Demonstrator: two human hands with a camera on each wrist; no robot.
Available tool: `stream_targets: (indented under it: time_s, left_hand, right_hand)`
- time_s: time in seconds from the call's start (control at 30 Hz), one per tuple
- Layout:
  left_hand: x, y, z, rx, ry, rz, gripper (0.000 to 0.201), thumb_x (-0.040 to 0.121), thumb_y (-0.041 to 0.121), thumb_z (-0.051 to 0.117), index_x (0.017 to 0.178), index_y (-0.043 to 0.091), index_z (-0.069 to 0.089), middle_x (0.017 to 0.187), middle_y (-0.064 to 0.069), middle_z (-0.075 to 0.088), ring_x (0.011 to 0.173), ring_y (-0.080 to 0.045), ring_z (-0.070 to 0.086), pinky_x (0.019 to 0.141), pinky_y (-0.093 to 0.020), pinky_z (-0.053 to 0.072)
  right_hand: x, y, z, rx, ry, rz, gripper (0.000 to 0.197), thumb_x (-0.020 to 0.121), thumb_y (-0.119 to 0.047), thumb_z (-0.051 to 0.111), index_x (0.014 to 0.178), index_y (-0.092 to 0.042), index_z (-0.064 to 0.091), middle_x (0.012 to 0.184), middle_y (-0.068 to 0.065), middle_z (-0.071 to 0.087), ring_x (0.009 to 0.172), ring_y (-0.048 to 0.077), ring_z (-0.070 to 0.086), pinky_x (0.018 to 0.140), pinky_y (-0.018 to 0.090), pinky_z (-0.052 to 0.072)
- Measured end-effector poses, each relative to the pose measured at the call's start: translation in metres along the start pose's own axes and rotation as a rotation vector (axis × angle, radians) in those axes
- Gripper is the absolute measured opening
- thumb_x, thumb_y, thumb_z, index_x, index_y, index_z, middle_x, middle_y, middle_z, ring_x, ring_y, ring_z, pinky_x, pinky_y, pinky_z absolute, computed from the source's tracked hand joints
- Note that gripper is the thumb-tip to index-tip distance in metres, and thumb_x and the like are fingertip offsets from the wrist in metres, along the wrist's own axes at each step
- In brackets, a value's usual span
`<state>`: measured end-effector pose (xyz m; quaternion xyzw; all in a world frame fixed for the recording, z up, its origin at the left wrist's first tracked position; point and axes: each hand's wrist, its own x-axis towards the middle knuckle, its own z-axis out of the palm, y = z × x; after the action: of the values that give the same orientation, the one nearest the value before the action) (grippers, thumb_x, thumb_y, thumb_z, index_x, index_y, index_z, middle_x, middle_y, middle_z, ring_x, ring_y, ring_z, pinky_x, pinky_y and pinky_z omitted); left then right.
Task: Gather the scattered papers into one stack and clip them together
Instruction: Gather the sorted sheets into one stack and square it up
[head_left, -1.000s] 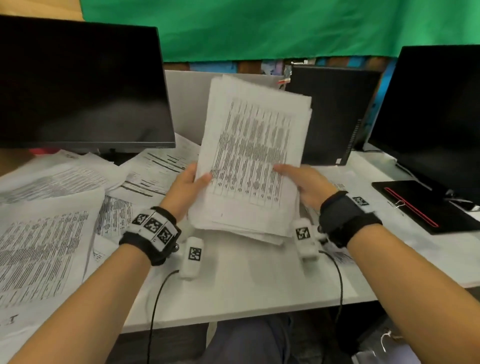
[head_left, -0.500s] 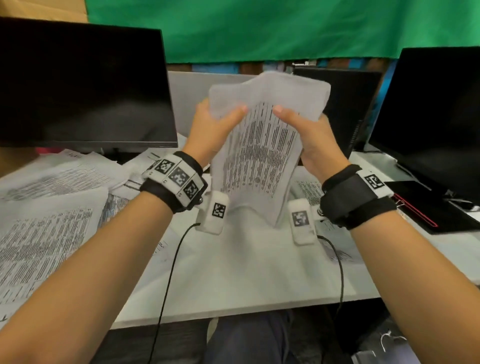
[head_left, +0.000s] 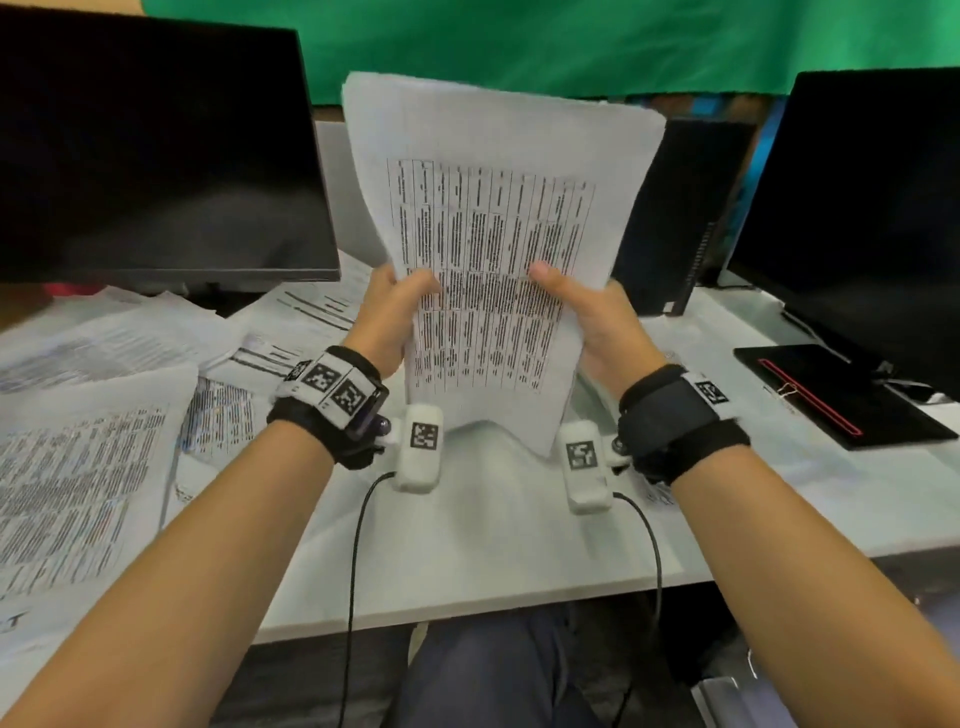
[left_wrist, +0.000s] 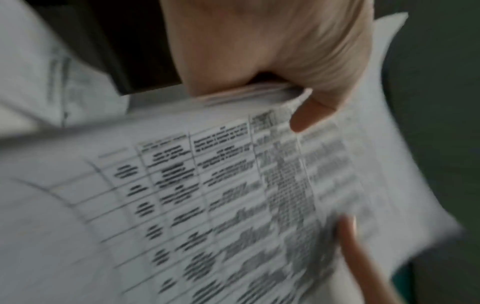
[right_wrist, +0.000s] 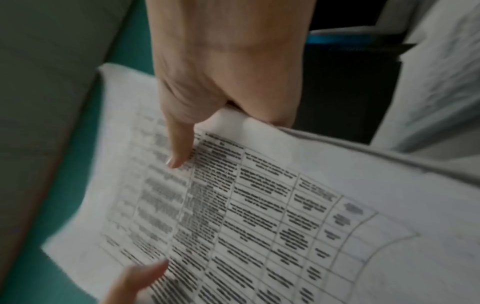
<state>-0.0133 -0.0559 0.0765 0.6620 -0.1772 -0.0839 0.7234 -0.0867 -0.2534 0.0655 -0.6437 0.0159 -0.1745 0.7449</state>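
Note:
I hold a thick stack of printed papers (head_left: 493, 249) upright above the white desk (head_left: 493, 545), its lower edge bowed just over the desktop. My left hand (head_left: 395, 312) grips its left side, thumb on the front sheet. My right hand (head_left: 587, 312) grips its right side the same way. The left wrist view shows the stack (left_wrist: 233, 195) pinched under my left hand (left_wrist: 298, 98). In the right wrist view my right hand (right_wrist: 207, 115) pinches the stack (right_wrist: 259, 205). More loose papers (head_left: 88, 467) lie scattered on the left. A small binder clip (head_left: 787, 389) lies at the right.
A dark monitor (head_left: 156, 150) stands at the back left and another monitor (head_left: 862, 208) at the back right. A black computer case (head_left: 680, 218) stands behind the stack. A black pad with a red line (head_left: 841, 395) lies on the right. Cables hang from both wrist cameras.
Both hands slid from the stack's top edge down to its sides. The stack, crumpled and drooping half a second ago, now stands straighter and taller.

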Motion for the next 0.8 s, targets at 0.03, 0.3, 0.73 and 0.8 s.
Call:
stream_targets:
  time_s: [0.03, 0.3, 0.73, 0.8]
  left_hand:
    - [0.000, -0.008, -0.007, 0.042, -0.046, -0.085, 0.058, 0.066, 0.027, 0.063, 0.120, 0.008, 0.052, 0.125, -0.017, 0.057, 0.117, -0.032, 0.054, 0.100, -0.050, 0.044]
    - [-0.005, -0.067, -0.020, 0.203, 0.179, -0.046, 0.023, 0.093, 0.014, 0.056, 0.114, 0.005, 0.059, 0.105, -0.006, 0.069, 0.078, -0.009, 0.067, 0.062, -0.015, 0.054]
    - [-0.005, -0.111, -0.039, 0.272, 0.088, -0.531, 0.033, 0.084, 0.015, 0.069, 0.112, 0.004, 0.057, 0.116, -0.011, 0.063, 0.101, -0.031, 0.059, 0.093, -0.043, 0.045]
    - [-0.010, -0.110, -0.032, 0.289, -0.004, -0.579, 0.031, 0.081, 0.028, 0.072, 0.100, 0.007, 0.058, 0.106, -0.009, 0.067, 0.095, -0.030, 0.062, 0.088, -0.046, 0.048]
  right_hand:
    - [-0.004, 0.008, -0.005, -0.043, -0.018, 0.052, 0.075, 0.066, -0.039, 0.089, 0.132, -0.019, 0.058, 0.128, 0.003, 0.068, 0.123, 0.025, 0.061, 0.111, 0.054, 0.040]
    - [-0.022, 0.050, -0.011, -0.108, 0.138, 0.172, 0.032, 0.088, -0.025, 0.073, 0.118, -0.014, 0.067, 0.113, 0.007, 0.074, 0.102, 0.021, 0.072, 0.091, 0.038, 0.058]
    - [-0.018, 0.087, -0.021, -0.294, 0.011, 0.690, 0.068, 0.073, -0.029, 0.087, 0.127, 0.003, 0.061, 0.122, 0.019, 0.066, 0.101, 0.029, 0.068, 0.092, 0.038, 0.056]
    - [-0.021, 0.084, -0.014, -0.283, -0.076, 0.762, 0.042, 0.085, -0.018, 0.077, 0.121, -0.001, 0.064, 0.114, 0.014, 0.069, 0.086, 0.020, 0.071, 0.077, 0.028, 0.060]
